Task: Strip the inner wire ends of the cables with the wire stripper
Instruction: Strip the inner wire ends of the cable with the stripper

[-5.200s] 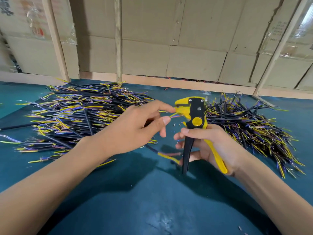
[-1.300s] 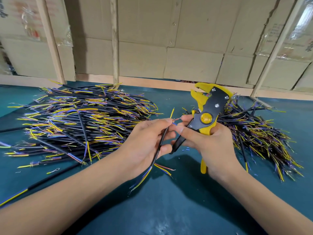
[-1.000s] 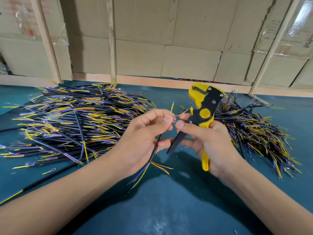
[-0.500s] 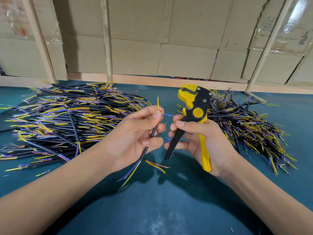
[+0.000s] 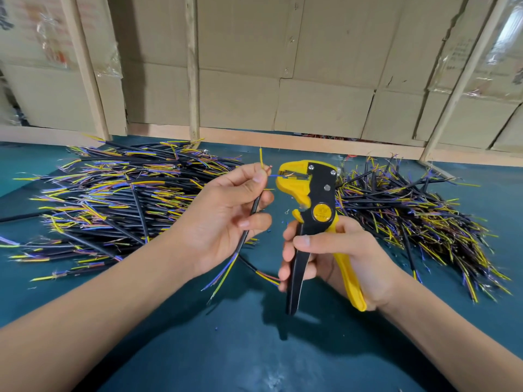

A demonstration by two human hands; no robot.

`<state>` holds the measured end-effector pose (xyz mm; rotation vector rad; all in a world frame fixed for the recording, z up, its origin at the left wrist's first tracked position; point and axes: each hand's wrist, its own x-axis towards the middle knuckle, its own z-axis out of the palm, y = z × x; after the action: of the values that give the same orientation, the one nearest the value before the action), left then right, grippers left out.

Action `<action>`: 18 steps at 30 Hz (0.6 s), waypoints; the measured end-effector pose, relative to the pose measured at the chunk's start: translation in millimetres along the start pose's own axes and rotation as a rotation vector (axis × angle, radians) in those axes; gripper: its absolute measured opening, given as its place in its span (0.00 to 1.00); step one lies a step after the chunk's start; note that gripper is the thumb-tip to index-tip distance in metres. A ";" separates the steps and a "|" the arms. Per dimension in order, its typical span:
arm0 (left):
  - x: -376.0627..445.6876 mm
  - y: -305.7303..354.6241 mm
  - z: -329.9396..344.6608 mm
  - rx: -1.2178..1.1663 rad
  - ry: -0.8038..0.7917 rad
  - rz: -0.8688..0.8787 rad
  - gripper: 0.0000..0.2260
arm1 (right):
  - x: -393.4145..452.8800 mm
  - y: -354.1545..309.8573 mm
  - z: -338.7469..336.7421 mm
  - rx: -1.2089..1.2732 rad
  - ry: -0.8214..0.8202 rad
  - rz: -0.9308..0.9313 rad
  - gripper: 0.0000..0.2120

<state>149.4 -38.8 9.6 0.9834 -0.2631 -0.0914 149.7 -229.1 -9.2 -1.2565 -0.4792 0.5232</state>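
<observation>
My left hand grips a short black cable and pinches its inner wires near the top. A blue inner wire runs sideways from my fingertips into the jaws of the stripper, while a yellow wire sticks straight up. My right hand holds the yellow and black wire stripper upright by its handles, jaws pointing left at the wire. The cable's lower end fans out into yellow and blue wires below my left palm.
A big heap of black cables with yellow and blue ends lies on the teal table at the left. A second heap lies at the right behind my right hand. Cardboard boxes and wooden posts stand behind.
The stripper has swung upright and its jaws have come to the blue wire end. My left hand has lifted the cable slightly and turned the blue wire towards the jaws.
</observation>
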 end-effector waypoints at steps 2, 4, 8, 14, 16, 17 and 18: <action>-0.1 -0.8 0.8 0.015 0.004 0.006 0.03 | 0.0 -0.5 0.2 -0.004 -0.001 -0.002 0.06; -0.3 -1.7 1.0 0.026 0.008 0.010 0.03 | 0.0 -0.8 0.6 -0.014 -0.006 0.002 0.05; -1.0 -3.8 0.2 0.019 0.000 0.006 0.02 | 0.3 -0.3 2.2 -0.035 -0.022 0.007 0.04; -1.0 -3.9 -0.4 0.023 0.001 0.008 0.02 | 0.1 0.6 2.9 -0.019 -0.020 -0.009 0.03; -0.9 -4.5 -0.5 0.029 0.002 0.010 0.03 | 0.5 0.8 3.3 -0.013 -0.018 -0.010 0.03; -0.9 -4.9 -0.4 0.031 0.002 0.010 0.03 | 0.7 1.0 3.4 -0.009 -0.014 -0.011 0.02; -0.8 -5.3 -0.4 0.033 0.002 0.010 0.03 | 1.0 1.3 3.7 -0.008 -0.009 -0.013 0.02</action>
<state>149.0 -41.3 4.8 1.0144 -0.2685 -0.0770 148.2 -225.3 -9.6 -1.2587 -0.4968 0.5168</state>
